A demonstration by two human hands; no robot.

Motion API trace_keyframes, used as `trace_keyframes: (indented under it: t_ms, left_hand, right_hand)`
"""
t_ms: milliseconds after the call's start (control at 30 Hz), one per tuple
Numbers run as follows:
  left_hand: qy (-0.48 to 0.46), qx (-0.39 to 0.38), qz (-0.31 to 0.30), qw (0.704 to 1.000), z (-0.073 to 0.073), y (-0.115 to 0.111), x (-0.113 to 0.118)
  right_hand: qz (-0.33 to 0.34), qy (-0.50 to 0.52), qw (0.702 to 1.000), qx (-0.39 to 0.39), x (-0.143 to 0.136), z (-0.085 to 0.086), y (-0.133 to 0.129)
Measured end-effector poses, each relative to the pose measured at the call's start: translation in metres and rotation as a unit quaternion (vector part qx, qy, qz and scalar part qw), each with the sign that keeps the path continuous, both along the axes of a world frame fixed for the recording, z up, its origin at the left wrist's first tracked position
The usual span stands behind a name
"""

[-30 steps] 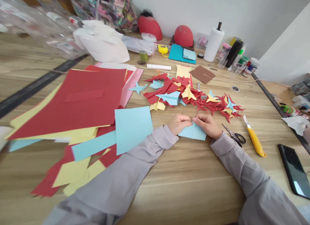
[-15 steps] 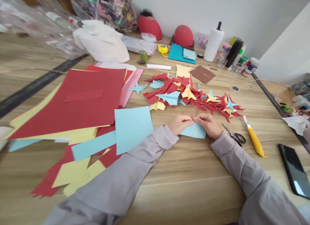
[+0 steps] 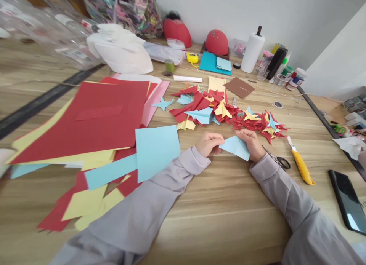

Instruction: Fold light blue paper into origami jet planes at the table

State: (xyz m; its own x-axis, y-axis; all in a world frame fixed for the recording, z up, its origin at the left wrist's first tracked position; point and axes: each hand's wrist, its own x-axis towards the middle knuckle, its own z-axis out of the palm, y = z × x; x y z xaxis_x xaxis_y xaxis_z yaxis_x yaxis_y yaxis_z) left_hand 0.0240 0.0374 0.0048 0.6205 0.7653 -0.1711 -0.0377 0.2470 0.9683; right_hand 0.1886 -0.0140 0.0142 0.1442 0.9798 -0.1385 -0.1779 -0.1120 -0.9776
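Observation:
A folded piece of light blue paper [image 3: 236, 146] is held between my two hands above the wooden table. Its narrow left corner is pinched by my left hand [image 3: 210, 144]. My right hand [image 3: 251, 144] grips its upper right side, with the thumb and fingers partly hidden behind the paper. Beyond my hands lies a heap of folded red, yellow and blue paper planes and stars [image 3: 200, 114]. A square blue sheet [image 3: 157, 150] rests near my left forearm. Scissors with black handles [image 3: 283, 163] lie beside my right wrist, partly covered by it.
Large red sheets [image 3: 114, 124] and cut scraps cover the left side. At right are a yellow utility knife [image 3: 302, 166], its blade out, and a black phone [image 3: 349, 200]. Towards the wall stand a white paper roll [image 3: 252, 52], a yellow tape measure [image 3: 192, 58] and several bottles.
My hands have moved apart from their meeting at the paper's top edge. The blue paper has turned, so a pointed corner now faces left and its folded face shows.

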Motion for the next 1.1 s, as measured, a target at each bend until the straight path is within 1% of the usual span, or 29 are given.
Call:
trace_keyframes:
  t_ms: [167,267,333,433,500,600,700,800,1100]
  left_hand:
    - [-0.021,0.028,-0.002,0.999,0.001,0.001,-0.002]
    - [-0.024,0.041,-0.012,0.999,0.004,0.0,-0.003]
    - [-0.014,0.068,-0.022,0.997,0.005,-0.001,-0.002]
    - [0.011,0.131,-0.038,0.991,0.002,-0.001,0.0]
    - [0.022,0.157,-0.049,0.986,-0.002,0.0,0.002]
    - [0.036,0.175,-0.033,0.983,-0.004,0.0,0.003]
    - [0.045,0.18,0.0,0.983,-0.001,-0.001,0.003]
    - [0.044,0.179,0.015,0.983,0.002,-0.002,0.002]
    - [0.053,0.151,-0.004,0.987,0.006,0.002,0.001]
  right_hand:
    - [0.003,-0.018,1.0,0.006,0.001,-0.001,0.0]
    - [0.029,-0.037,0.999,0.013,0.001,-0.001,0.0]
    - [0.051,-0.059,0.997,0.017,0.0,0.0,-0.001]
    - [0.074,-0.111,0.991,0.031,-0.003,0.001,-0.001]
    - [0.086,-0.138,0.986,0.035,-0.005,0.002,-0.002]
    - [0.098,-0.143,0.984,0.034,-0.007,0.002,-0.003]
    - [0.102,-0.137,0.985,0.033,-0.007,0.002,-0.003]
    - [0.103,-0.153,0.982,0.038,-0.007,0.001,-0.003]
    - [0.095,-0.205,0.973,0.043,-0.005,0.0,-0.002]
